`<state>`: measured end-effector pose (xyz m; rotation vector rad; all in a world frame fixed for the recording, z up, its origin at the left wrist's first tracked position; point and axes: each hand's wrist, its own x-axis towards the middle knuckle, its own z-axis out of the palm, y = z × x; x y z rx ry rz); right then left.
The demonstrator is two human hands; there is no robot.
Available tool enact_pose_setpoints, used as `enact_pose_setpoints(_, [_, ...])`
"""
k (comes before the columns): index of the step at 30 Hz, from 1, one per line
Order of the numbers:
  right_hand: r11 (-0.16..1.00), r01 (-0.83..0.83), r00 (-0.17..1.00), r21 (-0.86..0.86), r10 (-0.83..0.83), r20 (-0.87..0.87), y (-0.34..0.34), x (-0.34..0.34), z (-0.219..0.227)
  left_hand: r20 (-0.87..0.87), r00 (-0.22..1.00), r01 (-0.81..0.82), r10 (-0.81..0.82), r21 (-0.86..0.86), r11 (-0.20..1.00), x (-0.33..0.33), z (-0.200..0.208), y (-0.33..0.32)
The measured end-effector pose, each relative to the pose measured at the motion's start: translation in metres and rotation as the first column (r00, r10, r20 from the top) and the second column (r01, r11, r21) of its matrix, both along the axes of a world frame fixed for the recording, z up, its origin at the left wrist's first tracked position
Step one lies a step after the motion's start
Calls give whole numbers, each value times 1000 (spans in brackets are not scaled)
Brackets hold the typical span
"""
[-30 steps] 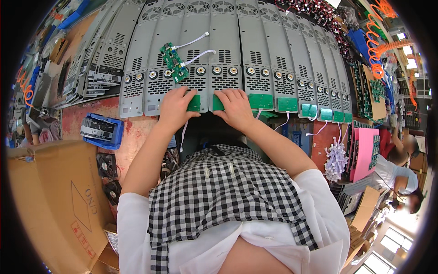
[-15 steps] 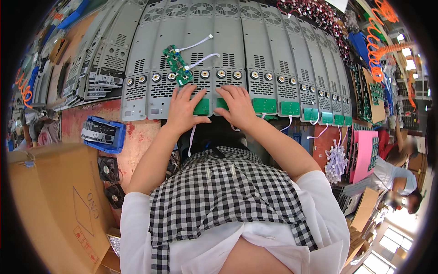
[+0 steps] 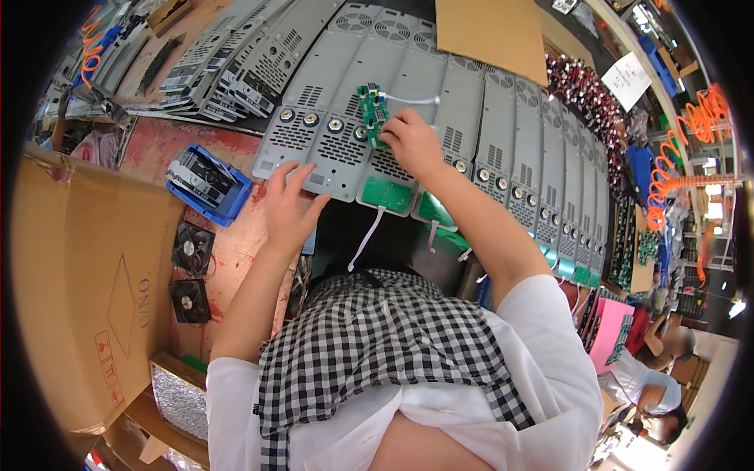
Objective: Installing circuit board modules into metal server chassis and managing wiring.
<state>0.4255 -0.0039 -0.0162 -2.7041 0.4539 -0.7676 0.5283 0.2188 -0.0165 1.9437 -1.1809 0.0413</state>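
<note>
My left hand (image 3: pixel 289 206) has its fingers spread, the tips on the near edge of a grey perforated metal panel (image 3: pixel 326 169) at the left end of a row. My right hand (image 3: pixel 411 143) is closed, fingers bent round the near end of a loose green circuit board (image 3: pixel 372 115), which lies over the panels with a white cable to its right. Right of my left hand, a small green board (image 3: pixel 386 193) is set on a panel's near end, its white cable (image 3: pixel 367 239) hanging over the edge. Another green board (image 3: pixel 432 208) shows below my right forearm.
A blue bin (image 3: pixel 210 188) of metal parts stands on the red worn bench at left, with black fans (image 3: pixel 192 250) nearer me. A large carton (image 3: pixel 94 290) fills the lower left. Stacked panels (image 3: pixel 236 71) lie at back left, and a cardboard sheet (image 3: pixel 491 35) covers some far panel ends.
My right hand has moved up from the panels' near edge to the loose circuit board and closed on it. The left hand has shifted left. The view has turned, showing more at left.
</note>
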Motion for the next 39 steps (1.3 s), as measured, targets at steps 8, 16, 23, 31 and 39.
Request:
enact_pose_setpoints(8, [607, -363, 928, 707, 304, 216, 60, -31, 93, 381, 917, -43, 118, -199, 979, 8, 64, -24])
enact_pose_setpoints(16, [298, -300, 953, 906, 60, 296, 60, -68, 78, 375, 920, 147, -114, -61, 987, -7, 87, -36])
enact_pose_setpoints(23, [907, -174, 956, 383, 61, 288, 59, -83, 89, 379, 909, 157, -174, 76, 985, -20, 88, -40])
enact_pose_setpoints(31, [963, -192, 974, 189, 163, 158, 64, -84, 79, 402, 896, 162, -186, 92, 982, -27, 93, -39])
enact_pose_setpoints(39, [989, -144, 983, 35, 139, 116, 69, -89, 80, 366, 900, 206, -236, 118, 971, -35, 91, -35])
